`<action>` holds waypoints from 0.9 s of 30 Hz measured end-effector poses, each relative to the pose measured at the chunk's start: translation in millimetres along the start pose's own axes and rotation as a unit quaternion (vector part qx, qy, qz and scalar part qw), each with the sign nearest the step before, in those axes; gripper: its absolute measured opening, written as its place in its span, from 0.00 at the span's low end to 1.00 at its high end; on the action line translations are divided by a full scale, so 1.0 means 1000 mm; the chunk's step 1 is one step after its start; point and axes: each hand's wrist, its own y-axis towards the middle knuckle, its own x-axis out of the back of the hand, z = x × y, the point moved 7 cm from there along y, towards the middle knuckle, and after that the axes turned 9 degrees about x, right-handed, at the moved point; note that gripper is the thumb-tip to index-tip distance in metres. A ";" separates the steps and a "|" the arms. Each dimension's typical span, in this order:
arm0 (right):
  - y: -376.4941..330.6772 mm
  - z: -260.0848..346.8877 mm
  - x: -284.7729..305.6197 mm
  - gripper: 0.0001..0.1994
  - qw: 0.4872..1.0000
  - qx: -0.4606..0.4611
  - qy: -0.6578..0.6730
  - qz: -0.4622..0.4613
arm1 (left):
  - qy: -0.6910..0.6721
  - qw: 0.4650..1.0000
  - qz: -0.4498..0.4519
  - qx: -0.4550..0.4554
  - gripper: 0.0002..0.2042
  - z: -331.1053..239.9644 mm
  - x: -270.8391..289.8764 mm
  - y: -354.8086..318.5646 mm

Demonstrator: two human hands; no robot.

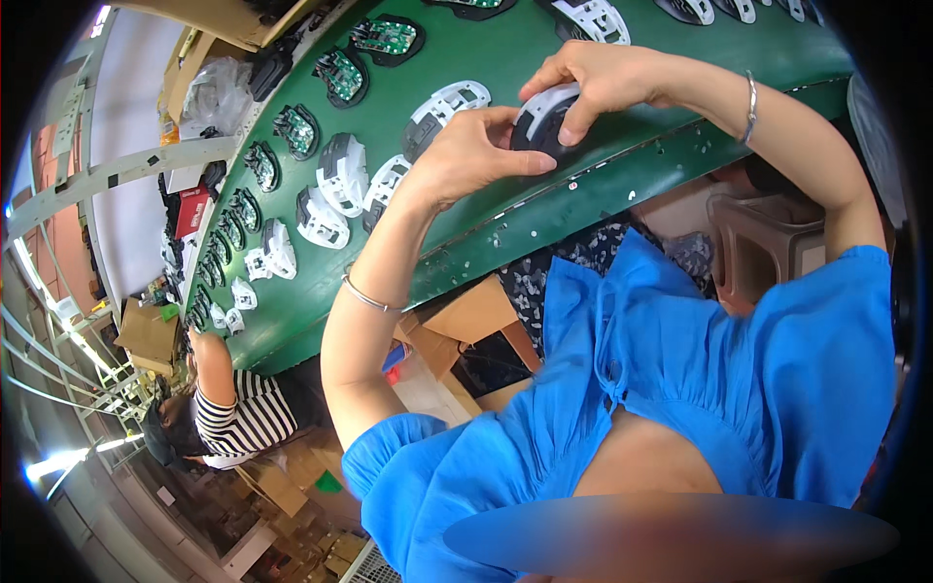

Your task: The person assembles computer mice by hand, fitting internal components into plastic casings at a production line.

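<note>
Between both hands is a computer mouse (540,124), dark with a white edge on top, raised a little over the green bench near its front edge. My left hand (471,160) grips its left end, thumb along the near side. From above, my right hand (598,87) grips the other end, thumb pressed on the dark face and fingers curled over the far edge. White-and-grey mouse shells (449,115) lie just beyond my left hand. Another white shell (595,19) lies past my right hand. The underside of the held mouse is hidden.
Mouse bases with green circuit boards (387,37) line the far side of the green bench (389,117). A person in a striped shirt (248,418) works at the bench's left end. Below the bench are an open cardboard box (471,316) and a brown plastic stool (763,228).
</note>
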 end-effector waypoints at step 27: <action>-0.008 0.020 0.015 0.29 0.795 0.117 -0.392 -0.447 | 0.290 0.772 -0.528 -0.201 0.33 -0.007 0.021 -0.035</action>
